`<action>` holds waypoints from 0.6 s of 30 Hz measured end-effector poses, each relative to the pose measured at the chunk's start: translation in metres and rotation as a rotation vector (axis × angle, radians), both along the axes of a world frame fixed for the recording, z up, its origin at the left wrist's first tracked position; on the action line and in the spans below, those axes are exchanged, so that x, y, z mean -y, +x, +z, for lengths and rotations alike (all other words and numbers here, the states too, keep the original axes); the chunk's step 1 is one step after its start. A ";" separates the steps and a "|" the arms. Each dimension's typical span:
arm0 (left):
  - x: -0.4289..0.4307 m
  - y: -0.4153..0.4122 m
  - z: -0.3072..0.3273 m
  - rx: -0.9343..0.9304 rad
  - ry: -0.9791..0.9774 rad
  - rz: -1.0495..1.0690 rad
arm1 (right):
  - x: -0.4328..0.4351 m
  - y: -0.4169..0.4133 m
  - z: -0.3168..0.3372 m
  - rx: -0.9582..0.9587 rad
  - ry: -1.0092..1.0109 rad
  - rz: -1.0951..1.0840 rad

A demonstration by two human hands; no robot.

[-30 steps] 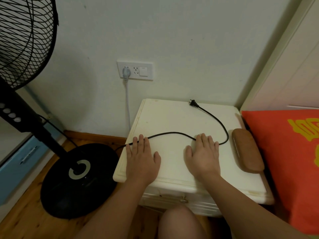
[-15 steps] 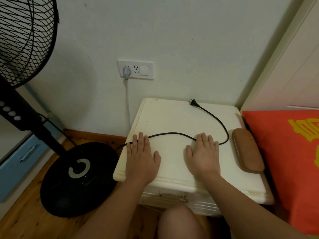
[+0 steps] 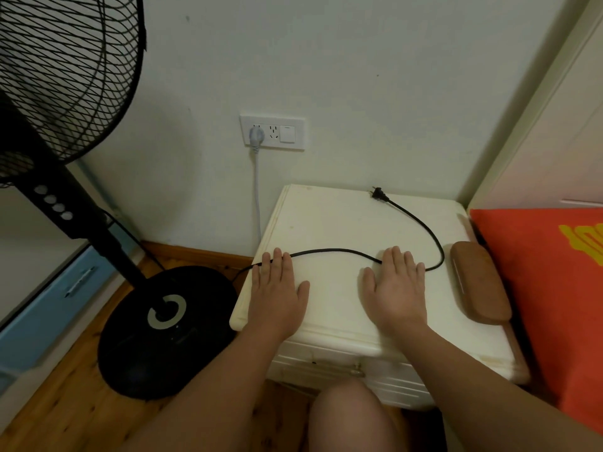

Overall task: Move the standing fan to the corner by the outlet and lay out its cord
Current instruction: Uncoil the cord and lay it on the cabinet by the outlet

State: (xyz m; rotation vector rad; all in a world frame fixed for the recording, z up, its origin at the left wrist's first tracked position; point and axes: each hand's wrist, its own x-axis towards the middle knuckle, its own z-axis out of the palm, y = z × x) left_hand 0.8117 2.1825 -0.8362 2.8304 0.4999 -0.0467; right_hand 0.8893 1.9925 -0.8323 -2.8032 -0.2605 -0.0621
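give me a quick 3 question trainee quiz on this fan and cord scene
1. True or false: the black plug is in the outlet.
2. Which lies right of the right hand on the nightstand? A) brown case B) phone C) cup
3. Fill in: both hands lie flat, palms ____, with the cord under their fingertips.

Key
1. False: it lies loose on the nightstand; a white plug fills one socket.
2. A, the brown case.
3. Down: the left hand near the left edge, neither gripping.
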 end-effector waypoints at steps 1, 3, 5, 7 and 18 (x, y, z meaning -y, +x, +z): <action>-0.002 -0.002 0.001 -0.008 -0.009 -0.005 | -0.001 -0.001 0.001 -0.002 -0.006 0.001; -0.007 -0.004 0.003 -0.021 -0.014 -0.020 | -0.002 -0.002 0.003 -0.011 -0.021 0.005; -0.014 -0.004 0.005 -0.014 -0.014 -0.039 | -0.009 -0.002 0.005 -0.014 -0.033 0.019; -0.023 -0.002 0.006 0.025 -0.035 -0.049 | -0.021 0.001 0.010 -0.013 -0.038 0.039; -0.079 0.053 0.006 0.019 -0.120 -0.177 | -0.113 0.043 0.014 0.024 -0.152 0.070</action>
